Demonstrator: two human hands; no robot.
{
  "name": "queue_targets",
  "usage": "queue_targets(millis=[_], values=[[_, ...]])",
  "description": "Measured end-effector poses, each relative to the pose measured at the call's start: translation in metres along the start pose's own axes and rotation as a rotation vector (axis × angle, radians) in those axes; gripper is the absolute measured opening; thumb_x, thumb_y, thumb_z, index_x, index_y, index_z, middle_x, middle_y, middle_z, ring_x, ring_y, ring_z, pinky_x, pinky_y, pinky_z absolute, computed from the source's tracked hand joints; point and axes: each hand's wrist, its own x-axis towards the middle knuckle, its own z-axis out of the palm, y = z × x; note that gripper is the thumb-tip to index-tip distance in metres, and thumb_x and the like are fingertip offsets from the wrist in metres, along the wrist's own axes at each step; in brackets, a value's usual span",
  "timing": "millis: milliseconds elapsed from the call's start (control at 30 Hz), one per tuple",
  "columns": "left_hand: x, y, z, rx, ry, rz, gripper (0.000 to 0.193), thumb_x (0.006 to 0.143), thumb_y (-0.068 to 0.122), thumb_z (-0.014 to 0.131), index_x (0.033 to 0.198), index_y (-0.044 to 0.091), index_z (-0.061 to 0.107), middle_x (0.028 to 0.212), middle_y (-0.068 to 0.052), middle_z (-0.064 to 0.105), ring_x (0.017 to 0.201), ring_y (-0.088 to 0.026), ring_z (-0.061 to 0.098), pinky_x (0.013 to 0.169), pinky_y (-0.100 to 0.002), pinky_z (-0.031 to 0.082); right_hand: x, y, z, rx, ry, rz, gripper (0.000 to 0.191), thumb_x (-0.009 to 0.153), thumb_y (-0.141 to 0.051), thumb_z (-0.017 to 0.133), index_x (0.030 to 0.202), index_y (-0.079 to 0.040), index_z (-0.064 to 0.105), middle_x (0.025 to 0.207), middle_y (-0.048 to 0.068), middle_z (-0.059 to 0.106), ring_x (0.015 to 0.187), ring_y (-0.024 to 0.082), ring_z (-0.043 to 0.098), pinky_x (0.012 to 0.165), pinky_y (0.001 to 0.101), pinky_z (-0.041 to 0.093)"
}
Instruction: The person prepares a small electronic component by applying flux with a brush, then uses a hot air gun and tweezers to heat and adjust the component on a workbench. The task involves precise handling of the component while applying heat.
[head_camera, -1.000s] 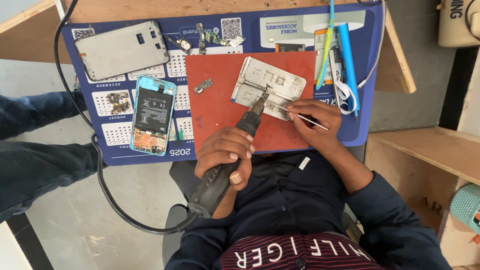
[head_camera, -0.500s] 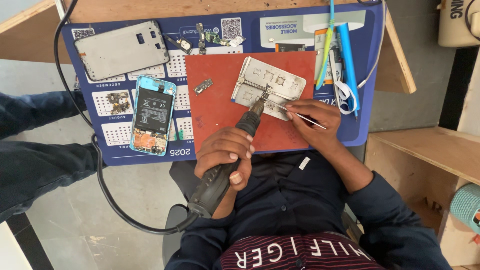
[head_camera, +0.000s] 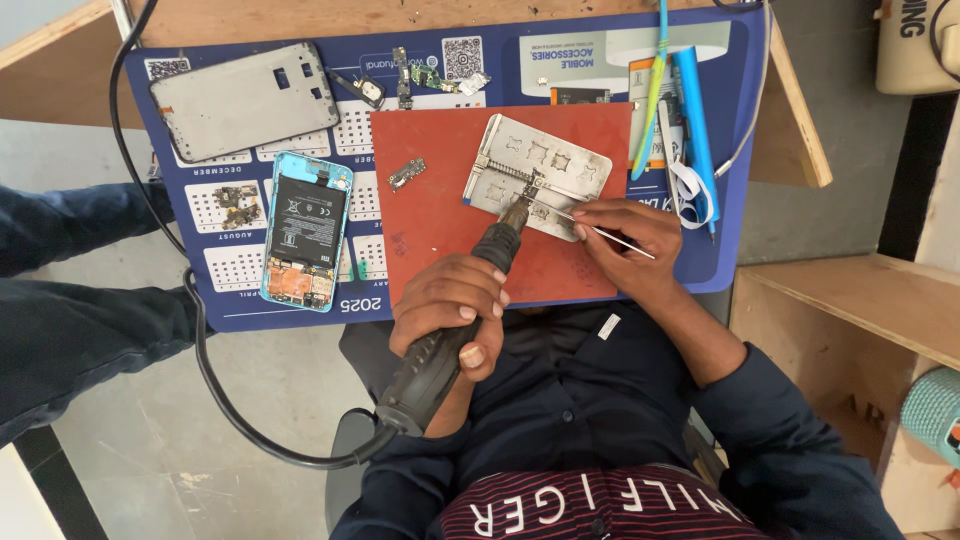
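Observation:
My left hand (head_camera: 450, 305) is wrapped around the black handle of a corded hot-air tool (head_camera: 430, 370). Its nozzle tip (head_camera: 515, 215) points at a small part on a silver metal holding plate (head_camera: 570, 160). This plate lies on a red mat (head_camera: 440, 230). My right hand (head_camera: 625, 235) rests on the mat beside the plate and pinches thin metal tweezers (head_camera: 640, 251), whose points reach the same spot by the nozzle.
A blue work mat (head_camera: 230, 290) covers the wooden desk. On it lie an opened phone with a blue frame (head_camera: 305, 230), a grey phone housing (head_camera: 245, 100), small circuit parts (head_camera: 407, 174) and blue tools (head_camera: 695, 130). Another person's dark sleeves (head_camera: 80, 330) are at left. The tool's cable (head_camera: 230, 410) loops down.

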Motion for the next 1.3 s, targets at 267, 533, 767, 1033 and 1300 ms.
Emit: queue_targets(millis=[267,533,767,1033,1300], values=[[-0.001,0.004,-0.001,0.016,-0.010,-0.036,0.032,0.100,0.032,0.068,0.095,0.006,0.049,0.067,-0.009,0.063,0.058,-0.024,0.069,0.061,-0.041,0.063,0.001,-0.001,0.000,-0.015,-0.002,-0.008,0.013,0.092,0.007,0.077,0.104,0.002,0.074,0.106,0.016,0.076,0.096,0.021,0.077,0.083,0.0292,0.063],[-0.003,-0.003,0.001,0.005,0.023,0.007,0.032,0.099,0.031,0.068,0.093,0.005,0.050,0.064,-0.009,0.063,0.055,-0.023,0.068,0.058,-0.040,0.062,0.000,0.002,0.000,0.004,-0.015,0.016,0.016,0.092,0.007,0.077,0.107,0.002,0.075,0.108,0.017,0.076,0.096,0.020,0.077,0.083,0.0285,0.064],[-0.004,-0.005,0.001,-0.011,0.029,0.039,0.032,0.099,0.031,0.068,0.093,0.005,0.050,0.064,-0.009,0.062,0.054,-0.023,0.068,0.057,-0.039,0.062,0.000,0.000,-0.001,0.010,-0.011,0.023,0.015,0.091,0.007,0.077,0.105,0.002,0.074,0.106,0.016,0.076,0.095,0.020,0.077,0.081,0.0277,0.063],[-0.002,0.000,0.000,0.002,0.007,-0.009,0.032,0.099,0.031,0.068,0.095,0.005,0.049,0.066,-0.009,0.063,0.057,-0.023,0.068,0.060,-0.041,0.063,-0.001,0.001,-0.001,0.009,-0.010,0.010,0.015,0.092,0.008,0.077,0.105,0.002,0.074,0.106,0.016,0.076,0.095,0.020,0.077,0.082,0.0278,0.063],[-0.001,0.002,0.000,0.014,-0.003,-0.024,0.033,0.100,0.032,0.068,0.095,0.006,0.049,0.066,-0.009,0.063,0.057,-0.024,0.069,0.061,-0.041,0.063,-0.002,0.003,-0.002,0.007,-0.014,0.002,0.016,0.091,0.008,0.077,0.106,0.002,0.075,0.107,0.016,0.076,0.096,0.020,0.077,0.082,0.0279,0.064]])
